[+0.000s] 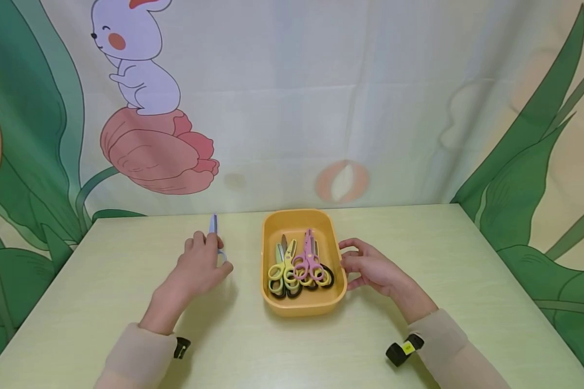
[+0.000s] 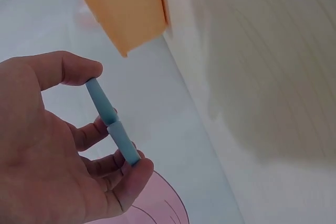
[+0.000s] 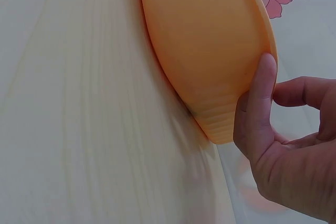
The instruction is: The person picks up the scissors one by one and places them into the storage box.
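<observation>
On the left side of the table, my left hand (image 1: 197, 265) holds a pair of light blue scissors (image 1: 214, 224), blades pointing to the back. In the left wrist view its thumb and fingers pinch the handles (image 2: 100, 100) at opposite ends. Part of the scissors is hidden behind the fingers. My right hand (image 1: 372, 267) grips the right side of a yellow-orange tray (image 1: 304, 310). Seen from the right wrist, one digit lies along the tray's outer wall (image 3: 205, 30) and another touches the rim. Several scissors lie in the tray, with pink scissors (image 1: 308, 265) on top.
Yellow scissors (image 1: 289, 259) and black-handled ones (image 1: 277, 292) overlap under and beside the pink pair. The pale wooden table (image 1: 282, 356) ends at the back against a printed curtain (image 1: 282, 108) with a rabbit, flowers and leaves.
</observation>
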A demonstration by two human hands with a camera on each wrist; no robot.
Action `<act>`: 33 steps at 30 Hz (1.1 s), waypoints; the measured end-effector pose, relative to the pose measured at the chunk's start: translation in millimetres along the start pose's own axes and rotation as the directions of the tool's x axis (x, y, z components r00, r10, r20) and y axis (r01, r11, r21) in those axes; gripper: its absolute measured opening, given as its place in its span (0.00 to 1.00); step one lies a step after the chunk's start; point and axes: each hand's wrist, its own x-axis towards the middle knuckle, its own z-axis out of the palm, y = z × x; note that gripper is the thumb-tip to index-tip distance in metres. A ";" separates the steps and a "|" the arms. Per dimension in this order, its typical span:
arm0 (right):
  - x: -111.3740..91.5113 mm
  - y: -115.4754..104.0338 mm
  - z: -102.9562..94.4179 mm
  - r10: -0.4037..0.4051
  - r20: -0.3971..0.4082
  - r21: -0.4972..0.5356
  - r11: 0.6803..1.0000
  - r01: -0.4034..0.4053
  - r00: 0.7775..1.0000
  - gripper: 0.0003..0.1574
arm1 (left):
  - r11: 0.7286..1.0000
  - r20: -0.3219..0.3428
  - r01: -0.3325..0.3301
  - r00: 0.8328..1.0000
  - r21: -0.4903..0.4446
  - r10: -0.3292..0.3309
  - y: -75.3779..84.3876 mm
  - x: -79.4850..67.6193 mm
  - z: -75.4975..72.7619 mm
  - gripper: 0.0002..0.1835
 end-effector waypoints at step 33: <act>0.1 1.8 -0.3 -0.002 0.002 0.002 1.000 0.002 1.000 0.32 | 0.980 -0.019 -0.170 0.985 -0.107 0.169 84.9 -1.6 17.8 0.22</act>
